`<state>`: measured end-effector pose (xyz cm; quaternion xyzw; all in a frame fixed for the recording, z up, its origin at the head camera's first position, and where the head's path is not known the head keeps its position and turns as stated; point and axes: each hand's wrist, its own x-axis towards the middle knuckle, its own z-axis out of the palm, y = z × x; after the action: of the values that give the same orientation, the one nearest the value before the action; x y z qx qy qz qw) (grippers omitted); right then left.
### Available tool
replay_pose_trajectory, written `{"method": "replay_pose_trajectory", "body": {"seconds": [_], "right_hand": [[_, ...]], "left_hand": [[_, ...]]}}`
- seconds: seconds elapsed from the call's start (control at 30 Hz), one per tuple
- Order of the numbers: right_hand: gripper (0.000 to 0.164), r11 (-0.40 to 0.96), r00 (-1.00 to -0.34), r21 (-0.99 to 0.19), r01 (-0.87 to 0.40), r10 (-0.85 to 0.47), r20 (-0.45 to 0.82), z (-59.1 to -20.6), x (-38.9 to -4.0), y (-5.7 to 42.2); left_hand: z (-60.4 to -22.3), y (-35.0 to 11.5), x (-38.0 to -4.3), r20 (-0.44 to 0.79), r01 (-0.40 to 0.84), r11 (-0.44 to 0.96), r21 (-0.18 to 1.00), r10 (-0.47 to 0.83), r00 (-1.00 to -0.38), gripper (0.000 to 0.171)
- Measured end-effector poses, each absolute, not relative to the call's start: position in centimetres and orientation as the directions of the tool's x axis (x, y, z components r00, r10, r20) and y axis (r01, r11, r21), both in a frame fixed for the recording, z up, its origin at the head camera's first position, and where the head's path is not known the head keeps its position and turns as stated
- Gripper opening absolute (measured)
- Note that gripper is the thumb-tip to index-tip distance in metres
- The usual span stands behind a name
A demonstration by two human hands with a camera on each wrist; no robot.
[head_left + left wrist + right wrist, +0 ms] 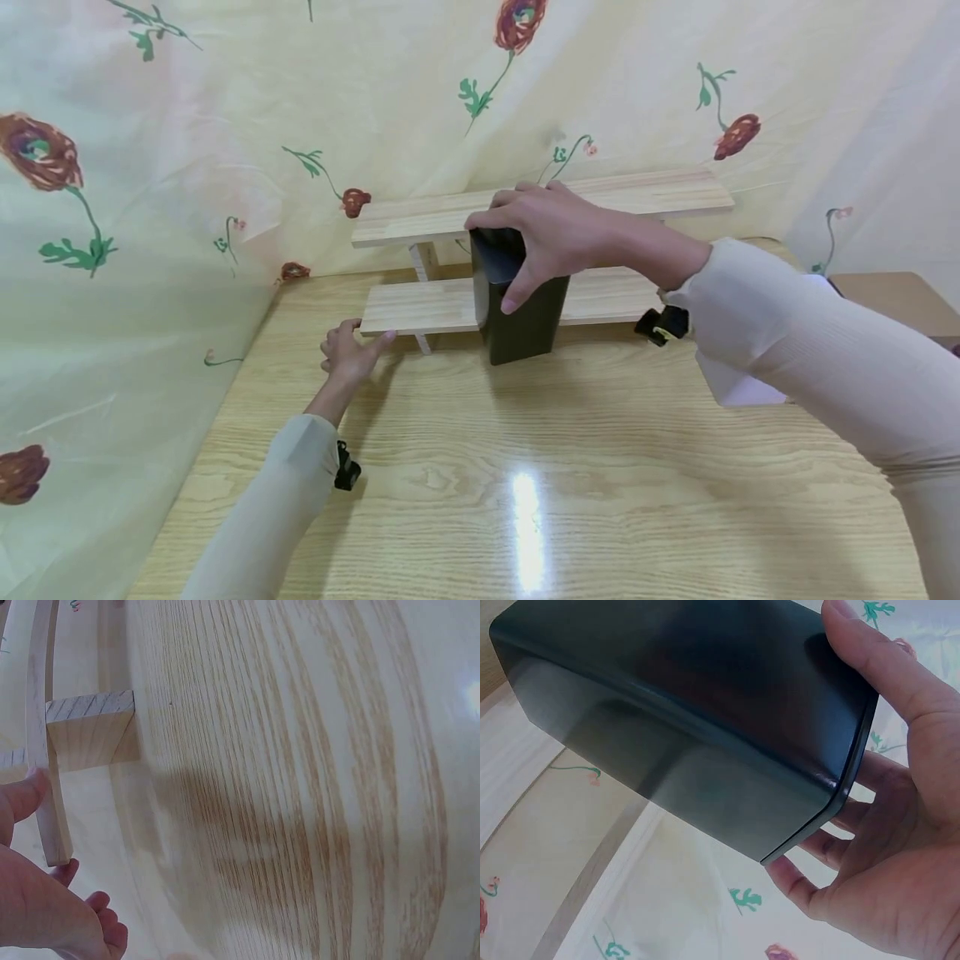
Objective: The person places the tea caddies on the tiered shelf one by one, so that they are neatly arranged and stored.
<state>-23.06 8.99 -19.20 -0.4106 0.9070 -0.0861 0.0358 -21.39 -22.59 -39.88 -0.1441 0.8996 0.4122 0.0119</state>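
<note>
A tall black box with rounded edges is in front of the middle of a two-tier wooden shelf. My right hand grips it from above, thumb on the near side and fingers over the far side. In the right wrist view the thumb presses one face of the black box, and the fingertips curl behind its rimmed end. My left hand holds the left end of the lower shelf board. In the left wrist view the thumb lies against the board and a finger touches its end.
The upper shelf board runs behind the box, above the lower one. Wooden supports hold the boards over the wood-grain table. A whitish object and a brown box lie at right. A flowered sheet hangs behind.
</note>
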Motion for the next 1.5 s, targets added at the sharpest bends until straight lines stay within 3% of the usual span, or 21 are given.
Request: {"method": "replay_pose_trajectory", "body": {"seconds": [0.57,0.9,1.5], "right_hand": [[0.097,0.667,-0.673,-0.227,-0.71,-0.737,-0.062,-18.8,-26.1,4.1],[0.096,0.67,-0.689,-0.268,-0.692,-0.724,-0.031,-19.6,-27.9,2.4],[0.102,0.731,-0.752,-0.238,-0.639,-0.659,-0.005,-21.3,-29.1,-1.0]], "left_hand": [[-39.9,-22.7,-21.5,-0.139,-0.264,0.624,0.735,-0.243,-0.96,0.081],[-40.0,-22.7,-21.7,-0.13,-0.262,0.633,0.728,-0.247,-0.96,0.082],[-40.1,-22.6,-21.9,-0.136,-0.288,0.629,0.722,-0.28,-0.95,0.079]]}}
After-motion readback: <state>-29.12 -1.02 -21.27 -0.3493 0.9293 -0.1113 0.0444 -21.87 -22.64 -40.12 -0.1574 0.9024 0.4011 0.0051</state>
